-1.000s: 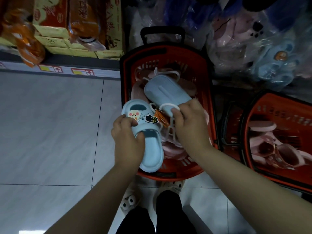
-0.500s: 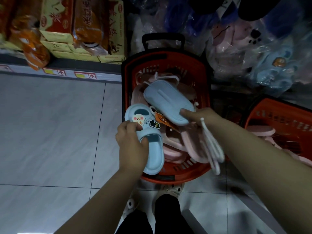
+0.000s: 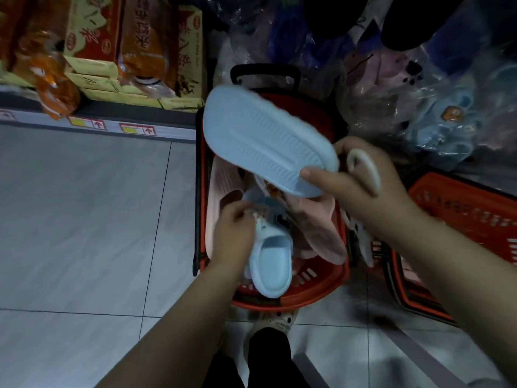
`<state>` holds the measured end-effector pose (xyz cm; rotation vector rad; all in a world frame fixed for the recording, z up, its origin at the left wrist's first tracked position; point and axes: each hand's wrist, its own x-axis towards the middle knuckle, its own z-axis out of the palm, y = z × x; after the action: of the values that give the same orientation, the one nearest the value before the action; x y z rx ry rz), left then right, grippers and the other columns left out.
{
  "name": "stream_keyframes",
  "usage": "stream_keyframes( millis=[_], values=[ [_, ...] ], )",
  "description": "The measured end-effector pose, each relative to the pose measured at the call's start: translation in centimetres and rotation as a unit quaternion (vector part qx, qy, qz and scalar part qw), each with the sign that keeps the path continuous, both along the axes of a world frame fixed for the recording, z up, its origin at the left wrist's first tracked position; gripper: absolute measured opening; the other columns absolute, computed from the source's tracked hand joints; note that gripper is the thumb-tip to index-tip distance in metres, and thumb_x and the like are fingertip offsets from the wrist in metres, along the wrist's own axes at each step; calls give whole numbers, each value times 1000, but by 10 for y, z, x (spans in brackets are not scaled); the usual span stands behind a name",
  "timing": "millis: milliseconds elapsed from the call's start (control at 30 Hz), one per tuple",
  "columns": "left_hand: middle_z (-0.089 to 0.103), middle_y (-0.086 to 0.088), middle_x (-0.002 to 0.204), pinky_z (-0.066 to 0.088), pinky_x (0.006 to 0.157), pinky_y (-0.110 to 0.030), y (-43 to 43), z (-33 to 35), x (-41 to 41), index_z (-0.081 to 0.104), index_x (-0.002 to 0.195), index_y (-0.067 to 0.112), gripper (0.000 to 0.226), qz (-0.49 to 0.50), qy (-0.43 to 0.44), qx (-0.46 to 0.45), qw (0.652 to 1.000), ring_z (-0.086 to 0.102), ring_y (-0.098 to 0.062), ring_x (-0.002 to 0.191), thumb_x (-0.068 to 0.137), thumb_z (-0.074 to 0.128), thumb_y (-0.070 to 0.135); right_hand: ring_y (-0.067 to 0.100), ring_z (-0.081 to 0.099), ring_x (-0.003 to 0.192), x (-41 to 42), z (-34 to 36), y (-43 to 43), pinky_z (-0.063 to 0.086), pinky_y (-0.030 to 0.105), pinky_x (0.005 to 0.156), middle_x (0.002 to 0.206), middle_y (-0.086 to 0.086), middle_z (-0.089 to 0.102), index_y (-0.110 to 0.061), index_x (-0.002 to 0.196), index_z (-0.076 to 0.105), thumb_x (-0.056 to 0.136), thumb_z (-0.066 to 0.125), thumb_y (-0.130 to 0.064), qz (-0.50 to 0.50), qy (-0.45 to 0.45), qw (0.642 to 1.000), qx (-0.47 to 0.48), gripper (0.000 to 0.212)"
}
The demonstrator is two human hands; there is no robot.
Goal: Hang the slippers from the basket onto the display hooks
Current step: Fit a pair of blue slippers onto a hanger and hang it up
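Note:
A red basket (image 3: 313, 296) on the floor holds pink slippers (image 3: 321, 233). My right hand (image 3: 363, 189) grips the heel of a light blue slipper (image 3: 265, 141), raised sole-up over the basket, with a white plastic hanger loop (image 3: 366, 166) lying across the fingers. My left hand (image 3: 235, 233) holds the strap end of the matching blue slipper (image 3: 271, 261), which lies open side up at the basket's near rim. No display hooks are in view.
A second red basket (image 3: 470, 217) with slippers stands at the right. Bagged slippers (image 3: 433, 107) pile behind both baskets. A low shelf of orange boxes (image 3: 134, 51) runs along the upper left. Grey floor tiles (image 3: 84, 219) spread to the left. My feet are below the basket.
My right hand has lifted the sole-up blue slipper higher over the basket. My left hand and its slipper have shifted right, over the basket's near end.

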<state>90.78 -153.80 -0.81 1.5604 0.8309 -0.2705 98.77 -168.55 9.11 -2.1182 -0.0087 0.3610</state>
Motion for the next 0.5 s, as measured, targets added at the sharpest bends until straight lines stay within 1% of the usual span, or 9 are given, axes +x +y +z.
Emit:
stream_keyframes(
  millis=[33, 100, 133, 167, 233, 300, 367, 433, 500],
  values=[
    [66, -6, 112, 47, 87, -27, 6, 10, 8, 64, 99, 19, 17, 100, 11, -112, 989, 60, -18, 102, 95, 48, 23, 0, 51, 61, -8, -3, 3, 36, 10, 49, 74, -9, 54, -16, 84, 54, 70, 79, -35, 26, -39, 998, -34, 35],
    [61, -15, 122, 45, 99, -43, 25, 20, 13, 59, 118, 16, 41, 264, -16, -307, 914, 59, -30, 114, 96, 40, 46, 2, 44, 67, -28, -13, 13, 33, 14, 53, 83, -15, 44, -26, 86, 45, 73, 75, -30, 108, -80, 984, -117, 33],
    [58, -17, 124, 42, 98, -48, 36, 23, 12, 54, 127, 16, 57, 297, -35, -346, 889, 57, -33, 116, 91, 39, 58, 4, 42, 68, -41, -21, 20, 32, 18, 54, 89, -15, 39, -28, 90, 42, 76, 70, -26, 167, -74, 969, -164, 31],
    [59, -18, 124, 44, 96, -50, 44, 25, 11, 51, 131, 15, 69, 288, -51, -356, 887, 59, -34, 114, 84, 45, 65, 7, 43, 67, -54, -27, 30, 34, 25, 54, 95, -13, 36, -27, 94, 42, 77, 67, -21, 220, -75, 949, -215, 30],
    [58, -16, 126, 50, 92, -49, 51, 24, 3, 42, 137, 12, 82, 207, -36, -291, 934, 62, -33, 109, 73, 70, 56, 20, 48, 48, -81, -43, 44, 34, 30, 38, 98, -3, 41, -20, 95, 50, 69, 68, -15, 293, -142, 908, -262, 32],
    [56, -9, 123, 54, 83, -45, 52, 16, -8, 31, 140, 16, 74, 154, 25, -164, 974, 63, -30, 102, 79, 73, 18, 24, 49, 37, -99, -56, 51, 29, 25, 30, 93, 2, 48, -18, 93, 54, 67, 57, -15, 349, -180, 891, -226, 26],
    [61, -9, 112, 55, 74, -39, 57, 11, -20, 41, 127, 20, 56, 138, 43, -68, 987, 65, -28, 93, 79, 57, -5, 26, 57, 51, -104, -69, 50, 39, 27, 37, 102, 2, 47, -23, 104, 47, 71, 57, -14, 358, -137, 911, -152, 36],
    [65, -7, 104, 55, 69, -33, 66, 9, -32, 49, 119, 19, 47, 132, 37, 1, 991, 66, -26, 90, 79, 52, -5, 24, 61, 77, -99, -79, 43, 50, 37, 59, 114, -4, 43, -31, 113, 42, 76, 68, -18, 275, -51, 955, -102, 48],
    [62, -3, 107, 54, 76, -37, 76, 9, -41, 47, 125, 20, 49, 142, 33, 57, 988, 63, -25, 96, 81, 53, 0, 24, 59, 91, -87, -90, 35, 51, 40, 72, 119, -4, 43, -29, 116, 45, 78, 70, -22, 204, -28, 966, -157, 46]
  ],
)
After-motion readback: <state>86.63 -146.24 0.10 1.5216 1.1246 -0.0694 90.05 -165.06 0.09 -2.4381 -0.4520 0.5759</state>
